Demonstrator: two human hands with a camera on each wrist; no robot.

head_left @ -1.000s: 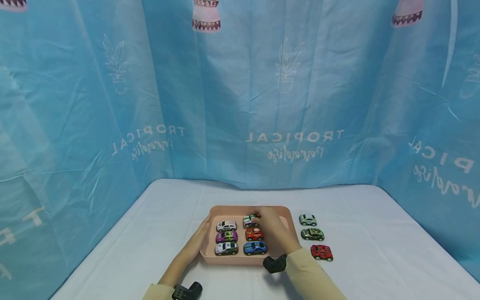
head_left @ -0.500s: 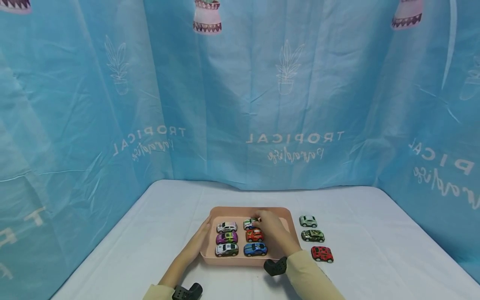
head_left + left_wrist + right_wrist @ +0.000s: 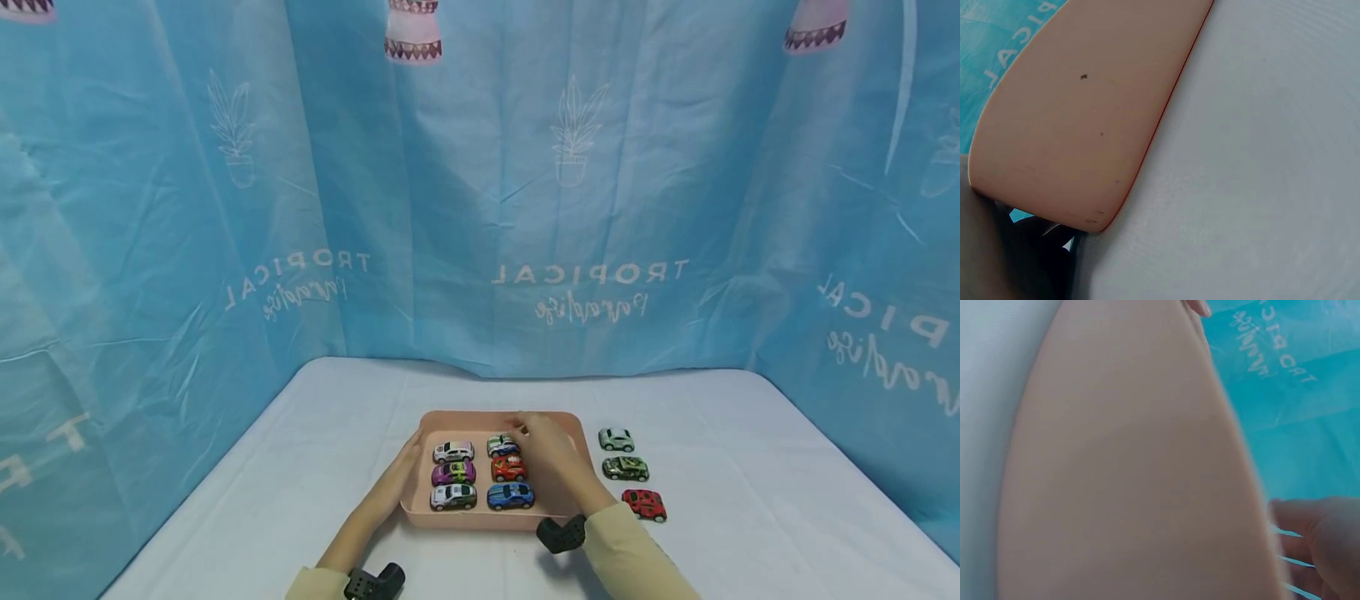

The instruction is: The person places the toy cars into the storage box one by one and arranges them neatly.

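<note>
A pink tray (image 3: pixel 465 522) holds toy cars in two columns. On its left lie a white car (image 3: pixel 453 452), a purple car (image 3: pixel 453 473) and a silver car (image 3: pixel 453 497). The other column has a green-and-white car (image 3: pixel 501 446), a red car (image 3: pixel 508 469) and a blue car (image 3: pixel 511 496). My right hand (image 3: pixel 546 446) hovers over the tray beside the green-and-white car, holding nothing. Its fingers appear extended in the right wrist view, past the tray wall (image 3: pixel 1129 456). My left hand (image 3: pixel 401 475) rests against the tray's left side, fingers mostly straight.
Right of the tray, a pale green car (image 3: pixel 616 439), a camouflage car (image 3: pixel 626 468) and a red black-spotted car (image 3: pixel 643 504) stand on the white tablecloth (image 3: pixel 720 467). A blue curtain (image 3: pixel 450 208) surrounds the table at the back and sides.
The green-and-white car has shifted slightly toward the red car. My right hand has let go of it and risen a little to the right. My left hand stays put.
</note>
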